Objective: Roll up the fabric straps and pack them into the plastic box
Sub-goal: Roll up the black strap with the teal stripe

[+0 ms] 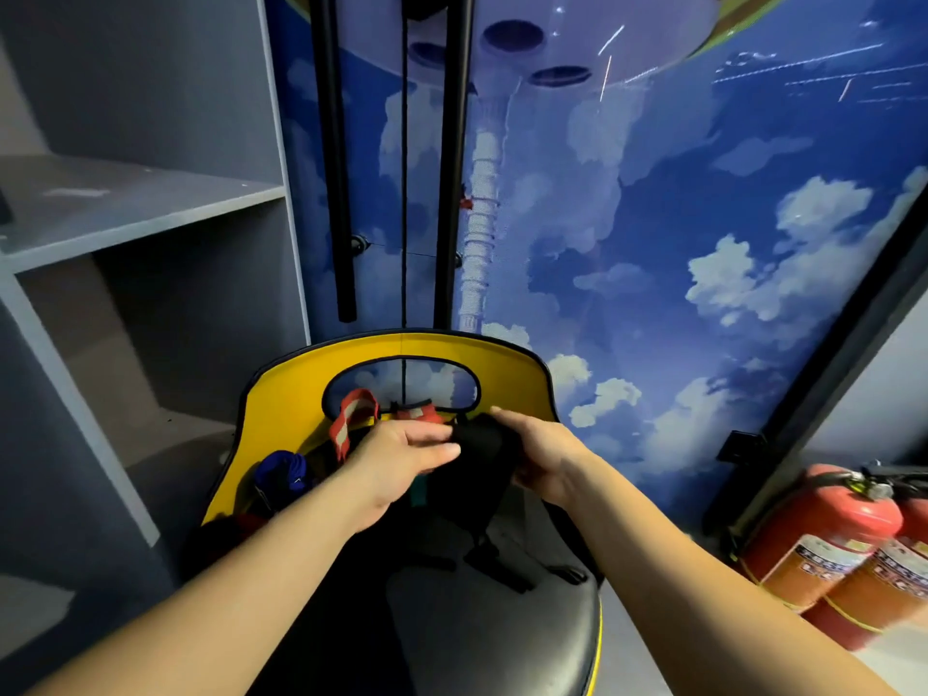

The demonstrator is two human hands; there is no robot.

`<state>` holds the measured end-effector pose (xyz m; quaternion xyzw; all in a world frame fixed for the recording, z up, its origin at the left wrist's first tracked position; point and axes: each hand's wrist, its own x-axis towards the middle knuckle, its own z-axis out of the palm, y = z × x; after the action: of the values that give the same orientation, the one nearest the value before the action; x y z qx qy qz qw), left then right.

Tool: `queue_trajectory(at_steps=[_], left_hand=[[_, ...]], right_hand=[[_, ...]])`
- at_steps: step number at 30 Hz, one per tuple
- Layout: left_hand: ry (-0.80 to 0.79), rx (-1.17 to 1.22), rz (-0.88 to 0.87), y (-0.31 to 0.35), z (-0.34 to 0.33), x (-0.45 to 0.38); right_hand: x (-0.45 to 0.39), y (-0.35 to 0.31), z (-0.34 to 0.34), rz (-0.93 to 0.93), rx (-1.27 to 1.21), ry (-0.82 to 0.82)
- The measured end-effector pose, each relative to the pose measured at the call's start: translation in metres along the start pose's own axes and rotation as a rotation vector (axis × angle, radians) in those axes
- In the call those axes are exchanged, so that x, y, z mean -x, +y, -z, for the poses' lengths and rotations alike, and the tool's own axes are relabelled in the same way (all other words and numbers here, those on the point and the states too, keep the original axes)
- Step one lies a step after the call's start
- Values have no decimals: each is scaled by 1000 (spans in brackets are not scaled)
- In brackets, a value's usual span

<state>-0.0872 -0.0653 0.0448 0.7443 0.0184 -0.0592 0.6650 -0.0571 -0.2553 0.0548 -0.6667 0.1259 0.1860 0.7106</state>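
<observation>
Both hands meet over a yellow-backed chair: the left hand (401,452) pinches the near edge of a black fabric strap (482,444) between thumb and fingers, while the right hand (540,452) curls around its far side, holding it just above the seat. The strap looks soft, limp and light, likely to unroll unless gripped at the coiled core with the tail kept taut. Behind it, a red strap with reflective bands (351,419) and a blue bundle (281,474) lie against the chair back (281,394). No plastic box is in sight.
</observation>
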Motion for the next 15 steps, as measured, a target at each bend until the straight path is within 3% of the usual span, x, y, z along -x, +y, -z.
queue_trajectory(at_steps=[4,10,15], left_hand=[[-21,-115,56,-22,4,3],[19,407,498,-29,0,-13],[128,510,573,-37,-17,-33]], right_hand=[[-7,0,-3,76,63,-42],[-1,16,15,213,136,-194],[3,32,31,249,212,-237]])
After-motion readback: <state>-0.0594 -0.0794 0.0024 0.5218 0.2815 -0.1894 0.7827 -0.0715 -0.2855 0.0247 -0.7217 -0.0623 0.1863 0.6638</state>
